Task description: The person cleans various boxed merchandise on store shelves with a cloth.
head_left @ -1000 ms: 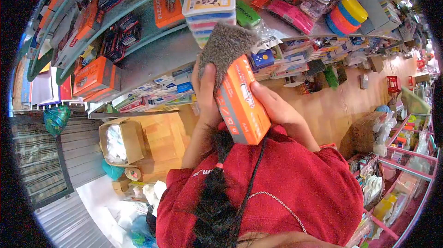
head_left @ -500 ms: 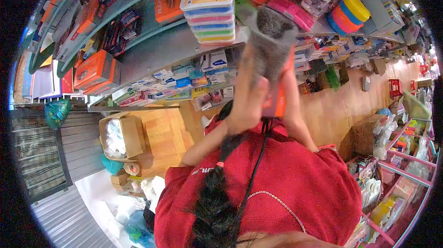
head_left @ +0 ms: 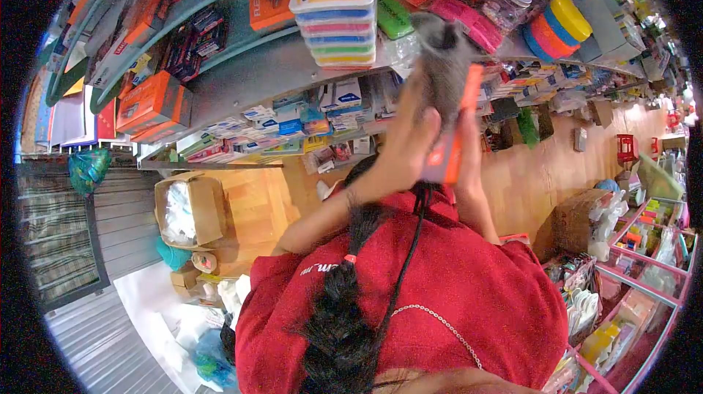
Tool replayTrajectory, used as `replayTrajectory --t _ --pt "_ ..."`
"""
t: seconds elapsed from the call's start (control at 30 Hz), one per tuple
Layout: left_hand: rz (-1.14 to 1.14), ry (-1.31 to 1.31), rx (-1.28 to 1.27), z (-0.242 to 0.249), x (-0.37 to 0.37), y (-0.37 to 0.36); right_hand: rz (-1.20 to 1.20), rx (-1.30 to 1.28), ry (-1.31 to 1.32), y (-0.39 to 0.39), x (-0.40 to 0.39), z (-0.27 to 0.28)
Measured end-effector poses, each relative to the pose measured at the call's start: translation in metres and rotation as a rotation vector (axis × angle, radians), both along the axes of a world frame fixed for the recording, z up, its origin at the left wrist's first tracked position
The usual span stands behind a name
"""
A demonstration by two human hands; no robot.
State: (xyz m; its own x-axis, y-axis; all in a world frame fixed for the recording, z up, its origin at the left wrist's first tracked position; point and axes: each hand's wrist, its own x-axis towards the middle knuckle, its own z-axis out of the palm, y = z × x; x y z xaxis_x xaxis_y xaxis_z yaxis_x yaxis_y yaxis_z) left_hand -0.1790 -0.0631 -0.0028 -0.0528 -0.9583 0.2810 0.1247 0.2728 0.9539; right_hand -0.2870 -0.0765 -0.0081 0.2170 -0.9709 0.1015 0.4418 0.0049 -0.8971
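Note:
My left hand [head_left: 404, 146] presses its palm and fingers against the left side of a dark grey and orange box [head_left: 444, 75]. On the other side, my right hand [head_left: 469, 156] lies along the box's orange edge. The box stands tall between both hands, in front of my red shirt. Motion smears its upper end, so any print there cannot be read. Just beyond it are a green packet [head_left: 395, 17] and a pink case [head_left: 469, 24] on the shelf.
A stack of lidded plastic tubs [head_left: 337, 24] stands on the metal shelf [head_left: 249, 83]. Orange boxes [head_left: 150, 108] lie to the left. Small boxed goods fill the lower shelf. A cardboard carton [head_left: 205, 207] sits on the wooden floor, and a pink-framed rack [head_left: 637, 280] stands at right.
Both hands and the box have shifted slightly right in view. The box has turned a little, so more of its orange edge shows.

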Motion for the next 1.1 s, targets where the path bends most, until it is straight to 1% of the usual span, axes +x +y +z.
replayTrajectory --t 0.03,0.1,0.17,0.2,0.3,0.33,0.4,0.5,0.53,0.63,0.73,0.83,0.87,0.97,1.0,1.03,1.07,1.1 --pt "0.016 -0.048 -0.039 -0.002 -0.008 0.008 -0.098 0.082 -0.01 -0.011 0.0 -0.001" --pt "0.053 -0.147 -0.111 -0.006 -0.019 0.02 -0.099 0.124 -0.207 -0.029 -0.01 0.014" --pt "0.09 -0.252 -0.183 -0.012 -0.024 0.023 -0.139 0.042 -0.222 -0.057 -0.025 0.008" --pt "0.185 -0.214 -0.229 -0.005 -0.027 0.021 -0.098 0.075 -0.225 -0.068 -0.032 0.011" --pt "-0.266 -0.189 -0.127 -0.003 -0.004 0.011 -0.189 -0.008 0.239 -0.113 -0.04 0.015" --pt "-0.306 -0.162 -0.094 0.002 -0.001 0.013 -0.204 -0.133 0.552 -0.127 -0.042 0.018" --pt "-0.326 -0.201 -0.12 0.003 0.011 0.016 -0.232 -0.394 1.174 -0.148 -0.043 0.024" --pt "-0.291 -0.231 -0.124 0.005 0.034 0.021 -0.22 -0.447 1.572 -0.154 -0.035 0.024" --pt "-0.266 -0.234 -0.119 0.005 0.042 0.023 -0.201 -0.497 1.522 -0.154 -0.033 0.022" --pt "-0.19 -0.239 -0.075 0.001 0.058 0.029 -0.191 -0.539 1.531 -0.153 -0.023 0.028" --pt "-0.146 -0.257 -0.045 0.0 0.069 0.031 -0.282 -0.529 1.651 -0.153 -0.006 0.033" --pt "-0.112 -0.271 -0.059 0.004 0.076 0.032 -0.334 -0.578 1.791 -0.154 0.005 0.029" --pt "-0.108 -0.272 -0.074 0.004 0.079 0.032 -0.329 -0.508 1.771 -0.154 0.009 0.031" --pt "-0.065 -0.299 -0.073 0.008 0.087 0.035 -0.541 -0.784 1.852 -0.149 0.016 0.033" --pt "-0.043 -0.324 -0.079 0.007 0.09 0.037 -0.693 -0.876 1.842 -0.148 0.02 0.028" --pt "-0.025 -0.349 -0.085 0.007 0.094 0.039 -0.704 -0.885 1.796 -0.154 0.019 0.02" --pt "-0.056 -0.387 -0.108 0.007 0.099 0.04 -0.717 -0.892 1.754 -0.164 0.015 0.012" --pt "-0.034 -0.364 -0.091 0.008 0.103 0.041 -0.731 -0.898 1.712 -0.167 0.017 0.012"
